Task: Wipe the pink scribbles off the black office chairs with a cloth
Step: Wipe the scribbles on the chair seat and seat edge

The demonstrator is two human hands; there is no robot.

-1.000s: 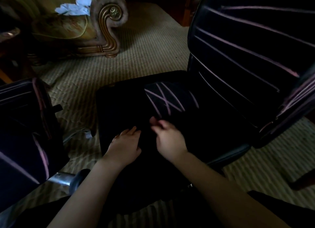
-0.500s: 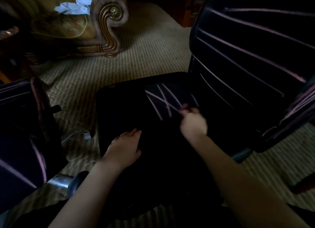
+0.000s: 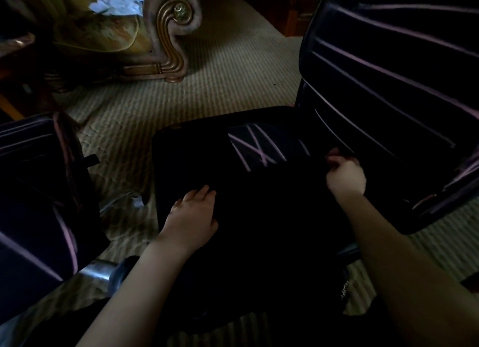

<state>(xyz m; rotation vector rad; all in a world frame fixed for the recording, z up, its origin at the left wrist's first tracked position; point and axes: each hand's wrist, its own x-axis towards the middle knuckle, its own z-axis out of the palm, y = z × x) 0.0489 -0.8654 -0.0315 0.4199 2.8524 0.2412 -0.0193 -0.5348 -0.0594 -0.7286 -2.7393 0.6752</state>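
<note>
On the black chair seat [image 3: 181,152], pink scribbles [image 3: 259,149] lie toward 12 o'clock; left hand [image 3: 191,217] rests flat at 8, right hand [image 3: 346,174] curled at 2 (holding what, I cannot tell).

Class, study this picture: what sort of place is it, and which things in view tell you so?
Probably a home living room: an ornate sofa with a carved scroll arm stands on striped carpet, though black office chairs with pink scribbles are here too.
</note>
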